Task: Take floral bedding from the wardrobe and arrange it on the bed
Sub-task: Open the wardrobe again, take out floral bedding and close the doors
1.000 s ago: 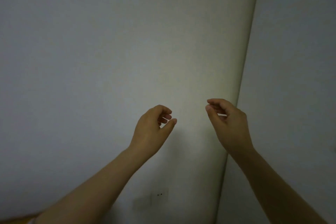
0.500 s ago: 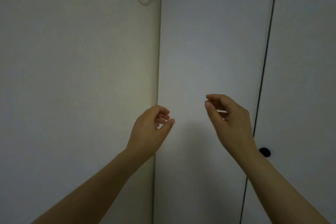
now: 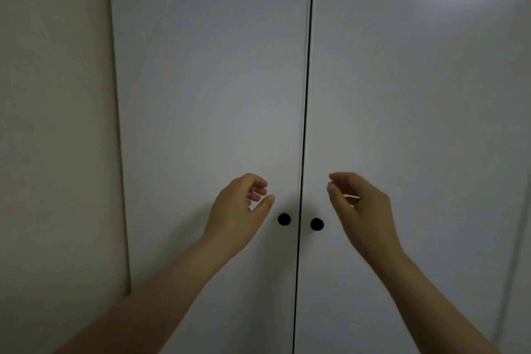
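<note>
Closed wardrobe [image 3: 212, 80], both hands raised before doors.

Left hand [image 3: 238, 215] at 9 o'clock of left knob [image 3: 284, 219], right hand [image 3: 360, 210] at 3 o'clock of right knob [image 3: 317, 224]; fingers loosely curled, holding nothing. Bedding out of sight.

Wardrobe doors [image 3: 207, 95] — smooth, matt white; black knobs [image 3: 284, 219], possibly plastic.

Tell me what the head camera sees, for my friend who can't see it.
Two bare, empty hands, left hand and right hand, reach toward two small round black knobs on closed white wardrobe doors. Neither hand touches a knob yet.
</note>
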Tool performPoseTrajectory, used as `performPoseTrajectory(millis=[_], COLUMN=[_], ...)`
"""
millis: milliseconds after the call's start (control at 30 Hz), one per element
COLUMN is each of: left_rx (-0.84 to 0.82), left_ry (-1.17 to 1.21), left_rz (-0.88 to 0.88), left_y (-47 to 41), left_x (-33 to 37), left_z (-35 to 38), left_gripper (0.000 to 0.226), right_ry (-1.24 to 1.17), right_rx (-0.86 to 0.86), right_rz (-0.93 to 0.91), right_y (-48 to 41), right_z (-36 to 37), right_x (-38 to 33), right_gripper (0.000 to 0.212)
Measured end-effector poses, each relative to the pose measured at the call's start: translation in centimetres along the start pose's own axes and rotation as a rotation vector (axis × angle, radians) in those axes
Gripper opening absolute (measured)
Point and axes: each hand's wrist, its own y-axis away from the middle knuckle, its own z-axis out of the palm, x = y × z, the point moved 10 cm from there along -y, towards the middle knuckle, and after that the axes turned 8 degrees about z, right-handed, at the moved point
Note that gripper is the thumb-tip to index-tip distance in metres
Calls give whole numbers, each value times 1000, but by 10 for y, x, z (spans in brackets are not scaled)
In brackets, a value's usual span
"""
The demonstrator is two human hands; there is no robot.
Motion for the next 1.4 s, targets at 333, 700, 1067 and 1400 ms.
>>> performPoseTrajectory(millis=[333, 700, 1067, 1400], left_rx=[-165, -327, -357, -421], left_ry=[-11, -216, -234, -132], left_rz=[97, 141, 83, 13], left_y=[12, 8, 7, 13], left_x=[-29, -58, -60, -54], left_z=[37, 55, 59, 59], left_gripper=[37, 67, 71, 68], right_ry=[274, 349, 282, 141], right_rx=[-11, -83, -77, -24], right_rz=[172, 179, 171, 180], right_y=[19, 13, 37, 83], right_z=[45, 78, 74, 35], right_x=[54, 66, 58, 36], right_gripper=[34, 24, 34, 19])
